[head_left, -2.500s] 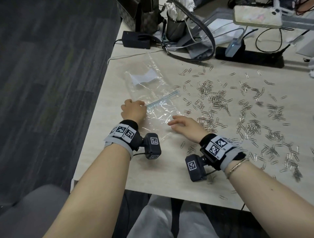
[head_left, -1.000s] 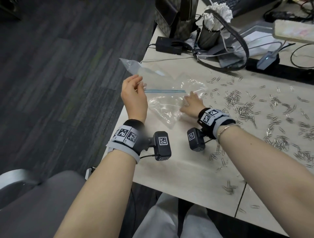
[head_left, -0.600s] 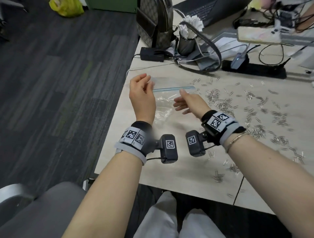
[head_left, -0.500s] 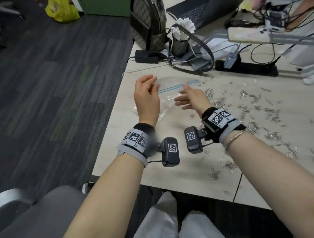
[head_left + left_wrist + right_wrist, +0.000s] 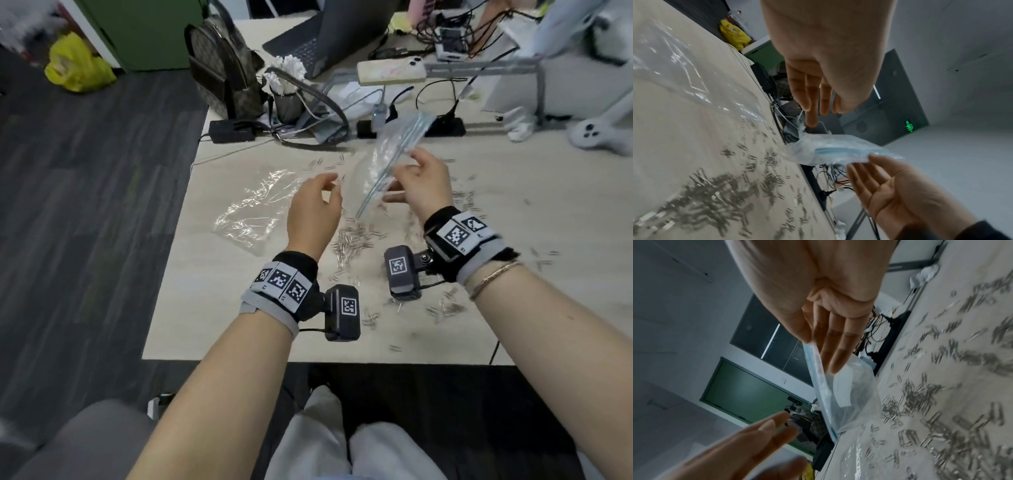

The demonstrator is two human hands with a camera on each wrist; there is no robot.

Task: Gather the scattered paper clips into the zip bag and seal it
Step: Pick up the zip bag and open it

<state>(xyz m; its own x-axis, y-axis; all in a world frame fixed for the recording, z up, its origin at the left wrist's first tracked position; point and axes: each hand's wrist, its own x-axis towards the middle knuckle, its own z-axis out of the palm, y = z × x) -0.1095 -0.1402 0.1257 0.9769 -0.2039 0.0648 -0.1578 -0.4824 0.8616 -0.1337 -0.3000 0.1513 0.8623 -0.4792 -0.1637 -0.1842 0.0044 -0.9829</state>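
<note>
My right hand (image 5: pixel 399 176) pinches the clear zip bag (image 5: pixel 385 154) at its blue zip strip and holds it in the air above the table, tilted. In the right wrist view thumb and fingers (image 5: pixel 835 352) squeeze the strip of the zip bag (image 5: pixel 851 395). My left hand (image 5: pixel 330 186) hovers just left of the bag with relaxed fingers, holding nothing; its fingers (image 5: pixel 810 104) point straight out above the zip bag (image 5: pixel 830 151). Silver paper clips (image 5: pixel 352 240) lie scattered over the light wooden table (image 5: pixel 212 322), under and right of both hands.
A crumpled clear plastic sheet (image 5: pixel 253 209) lies on the table left of my hands. Along the back stand a patterned backpack (image 5: pixel 222 68), a cup of white sticks (image 5: pixel 287 96), a black adapter (image 5: pixel 229 132), a power strip (image 5: pixel 442 128), a laptop (image 5: pixel 329 31) and cables. Dark floor lies beyond the table's left edge.
The bag has passed from my left hand to my right, which lifted it rightward over the clips. My left hand let go and opened. A plastic sheet stayed on the table.
</note>
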